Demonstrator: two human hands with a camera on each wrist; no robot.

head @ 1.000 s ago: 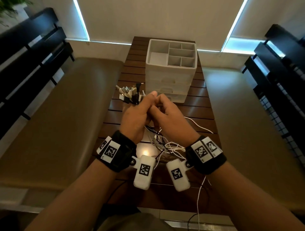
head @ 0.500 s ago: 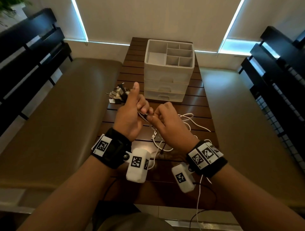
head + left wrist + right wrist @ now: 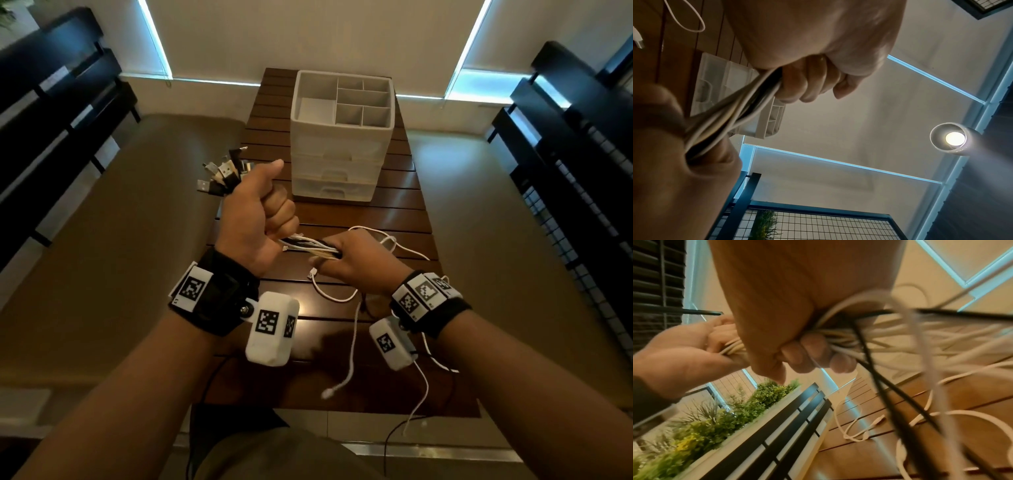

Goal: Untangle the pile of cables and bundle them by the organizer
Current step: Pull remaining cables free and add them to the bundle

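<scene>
My left hand (image 3: 260,209) is a fist round a bunch of white and black cables (image 3: 310,246), thumb up. Their USB plug ends (image 3: 222,174) fan out past it to the far left. My right hand (image 3: 346,260) grips the same bunch a little to the right, above the table's middle. In the left wrist view the cables (image 3: 740,104) run taut from one fist to the other. Behind my right hand the loose lengths (image 3: 931,340) trail blurred onto the table. The white drawer organizer (image 3: 342,137) stands at the far end, its top compartments empty.
A slatted dark wooden table (image 3: 394,212) lies between two tan benches (image 3: 113,246). Loose white cable loops (image 3: 387,240) lie on it to the right, and one end (image 3: 330,390) hangs near the front edge. Black racks (image 3: 582,154) flank both sides.
My hands, joined a second ago, have drawn apart: the left rose to the left with the plug ends, the right slid back along the bunch. The tangle on the table has thinned out.
</scene>
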